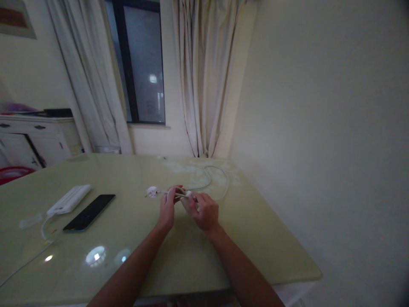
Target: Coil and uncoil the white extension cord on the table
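Pale cable [228,183]: just below and right of the frame's centre; a stretch is bunched between the two hands, and a loose loop lies on the table [255,238] beyond them.
White plug [152,192]: at the cable's left end, just left of the left hand, its pins pointing left.
Left hand [168,209]: fingers curled narrow around the bunched cable.
Right hand [206,212]: fingers pinched narrow on the cable, beside a pale piece [185,204] between the hands; the fingers hide too much of that piece to tell what it is.
Gathered so far: seemingly only the part near the plug, drawn into a small bend in the hands.
Left over: the far loop, which lies slack and, I judge, makes the job look only partly done; no tie shows on the bundle.
Left of the frame: a black-screened phone [89,212] lies just beside a white power bank [69,199], with a thin white cord [28,263] running to the lower left edge.
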Demonstrator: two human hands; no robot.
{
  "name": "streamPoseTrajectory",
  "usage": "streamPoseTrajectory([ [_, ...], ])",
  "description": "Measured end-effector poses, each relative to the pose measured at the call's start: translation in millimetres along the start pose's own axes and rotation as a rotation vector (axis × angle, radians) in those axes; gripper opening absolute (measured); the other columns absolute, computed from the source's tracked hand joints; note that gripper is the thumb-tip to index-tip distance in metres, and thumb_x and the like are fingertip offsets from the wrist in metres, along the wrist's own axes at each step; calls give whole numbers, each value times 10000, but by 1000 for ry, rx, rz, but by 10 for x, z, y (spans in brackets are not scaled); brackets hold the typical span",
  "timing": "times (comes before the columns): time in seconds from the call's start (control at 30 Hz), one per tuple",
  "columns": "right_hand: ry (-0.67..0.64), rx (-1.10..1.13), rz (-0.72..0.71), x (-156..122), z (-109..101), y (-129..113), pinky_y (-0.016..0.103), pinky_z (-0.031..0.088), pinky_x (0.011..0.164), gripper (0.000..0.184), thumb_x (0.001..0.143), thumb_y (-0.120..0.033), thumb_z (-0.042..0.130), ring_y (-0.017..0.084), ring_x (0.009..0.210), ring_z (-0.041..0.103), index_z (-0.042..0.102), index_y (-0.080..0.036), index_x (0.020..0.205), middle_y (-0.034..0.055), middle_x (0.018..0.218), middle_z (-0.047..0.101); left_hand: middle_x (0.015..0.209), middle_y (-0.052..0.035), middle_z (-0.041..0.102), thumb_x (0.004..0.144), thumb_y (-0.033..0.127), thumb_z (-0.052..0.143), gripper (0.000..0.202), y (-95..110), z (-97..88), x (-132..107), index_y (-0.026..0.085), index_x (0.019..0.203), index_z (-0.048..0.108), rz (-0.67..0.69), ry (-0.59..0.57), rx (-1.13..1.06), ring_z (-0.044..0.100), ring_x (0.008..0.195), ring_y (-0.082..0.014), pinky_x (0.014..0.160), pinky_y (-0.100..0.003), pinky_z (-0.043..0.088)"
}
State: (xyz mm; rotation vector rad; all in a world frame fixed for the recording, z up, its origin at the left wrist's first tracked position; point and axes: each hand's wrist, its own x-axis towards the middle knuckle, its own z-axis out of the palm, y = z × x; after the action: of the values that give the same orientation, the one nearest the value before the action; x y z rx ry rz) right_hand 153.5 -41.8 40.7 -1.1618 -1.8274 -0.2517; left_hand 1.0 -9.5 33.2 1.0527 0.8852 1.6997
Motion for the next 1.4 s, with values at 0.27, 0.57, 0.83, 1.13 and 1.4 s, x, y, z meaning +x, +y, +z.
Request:
streamPoseTrajectory([
  [0.27, 18, 35, 54, -29, 73, -66, 352, 504, 961, 390, 1026, -357, 459, 256, 1072, 696, 646, -130, 1282, 152, 1187, 740, 845, -77, 761, 767, 595, 696, 528, -38, -35, 57, 140, 1032, 729, -144, 53, -115, 696, 779, -198, 668, -272, 509],
  [0.57, -81, 197, 356, -4, 109, -55, 300, 487, 793, 351, 1014, -479, 525, 214, 838, 687, 719, -187, 991, 89, 920, 751, 1123, -161, 763, 895, 706, 523, 729, -13, 16, -114, 171, 1376, 640, -184, -302, -28, 710, 960, -274, 741, -343, 534],
  [0.83, -96, 462, 247, 96, 27, 52, 248, 447, 730, 246, 996, -350, 577, 162, 806, 627, 770, -203, 950, 40, 881, 700, 1317, -159, 680, 928, 681, 505, 703, -25, 81, -151, 199, 1428, 614, -151, -300, -23, 665, 1011, -242, 762, -322, 525],
  [1.13, -243, 136, 60, 174, 17, 126, 272, 455, 764, 250, 1029, -309, 555, 189, 859, 642, 758, -231, 904, 39, 889, 735, 1219, -118, 745, 928, 546, 425, 547, -42, 53, 15, 168, 1075, 794, -136, 150, -11, 649, 1041, -223, 807, -313, 497],
  [1.4, -412, -140, 13, 110, -305, 915, 272, 445, 692, 312, 1024, -337, 541, 195, 783, 656, 757, -237, 822, 50, 832, 739, 656, -50, 639, 1016, 311, 208, 547, 758, -984, 578, 146, 763, 665, -176, 614, -414, 524, 470, -98, 469, -196, 446],
])
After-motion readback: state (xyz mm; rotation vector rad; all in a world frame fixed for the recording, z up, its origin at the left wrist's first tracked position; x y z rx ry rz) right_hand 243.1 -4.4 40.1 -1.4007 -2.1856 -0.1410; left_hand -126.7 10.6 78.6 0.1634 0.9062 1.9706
